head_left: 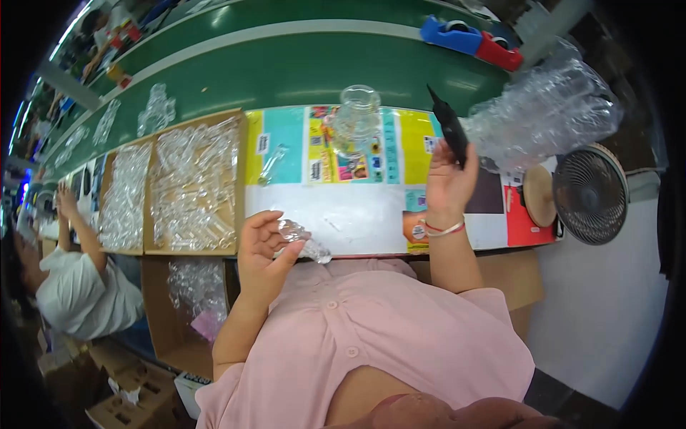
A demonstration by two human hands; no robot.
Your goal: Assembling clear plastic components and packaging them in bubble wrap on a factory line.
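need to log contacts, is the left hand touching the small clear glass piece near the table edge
Touching. The head view shows the left hand pinching the small clear glass piece between thumb and fingers, just above the table edge.

the glass jar (355, 118) stands on the table (343, 207), the trays (171, 186) left of it, the fan (590, 193) at the right.

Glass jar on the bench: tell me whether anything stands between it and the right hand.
Nothing visible does. The jar stands apart from the right hand, which grips a black tool; only bare bench lies between.
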